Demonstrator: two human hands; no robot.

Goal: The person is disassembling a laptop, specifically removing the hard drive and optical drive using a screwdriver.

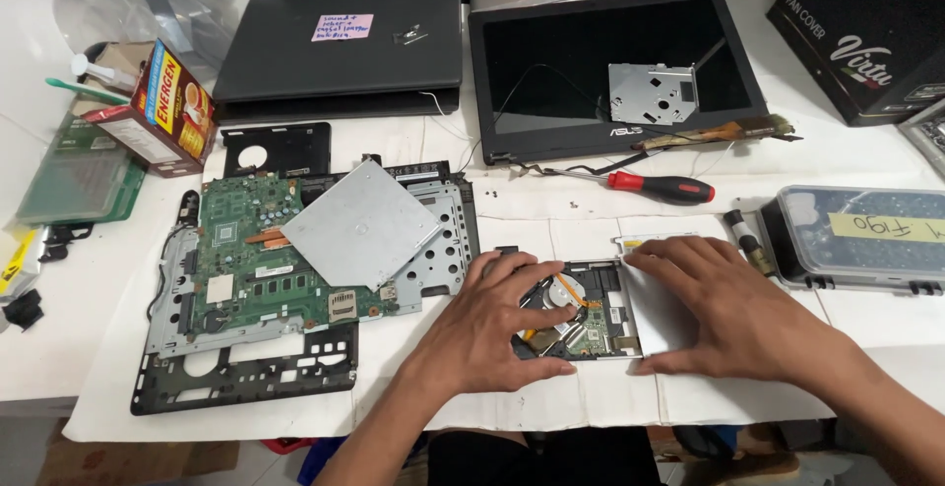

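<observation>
Head view: both hands rest on an opened optical drive lying on white paper at 6 o'clock on the table. The left hand lies flat over the drive's left part, fingers spread and lightly curled, thumb along the near edge; it hides that side of the mechanism. The right hand presses flat on the drive's silver cover, fingers extended and together; most of the cover is hidden under it. Whether either hand actually grips anything cannot be told. Only the spindle and green board show between the hands. At 9 o'clock sits a stripped laptop chassis bearing a silver metal plate. A red-handled screwdriver lies at 12 o'clock. A clear plastic box at 3 o'clock is cut off by the frame.
</observation>
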